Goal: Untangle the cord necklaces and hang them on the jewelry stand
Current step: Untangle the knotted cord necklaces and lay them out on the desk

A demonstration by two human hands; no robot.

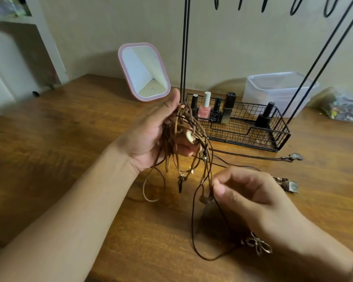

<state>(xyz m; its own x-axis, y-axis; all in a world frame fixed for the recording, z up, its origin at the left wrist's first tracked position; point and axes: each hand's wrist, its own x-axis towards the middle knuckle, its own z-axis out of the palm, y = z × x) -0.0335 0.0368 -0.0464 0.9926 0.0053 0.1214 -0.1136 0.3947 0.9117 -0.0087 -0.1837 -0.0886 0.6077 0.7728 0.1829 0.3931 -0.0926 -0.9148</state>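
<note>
My left hand (151,135) holds up a tangled bunch of brown cord necklaces (183,139) with small pendants, above the wooden table. My right hand (251,192) pinches a dark cord (194,220) that hangs from the bunch in a long loop down to the table. A metal flower-shaped pendant (257,246) lies by my right wrist. The black wire jewelry stand (184,47) rises behind the bunch, its hooks (293,7) at the top edge of the view. Two more necklaces lie on the table, one with a pendant (293,157) and one with a metal pendant (287,184).
The stand's wire basket base (253,137) holds several nail polish bottles (204,110). A pink-framed mirror (144,71) stands at the back left. A clear plastic box (277,90) and a bag of small items (342,106) sit at the back right.
</note>
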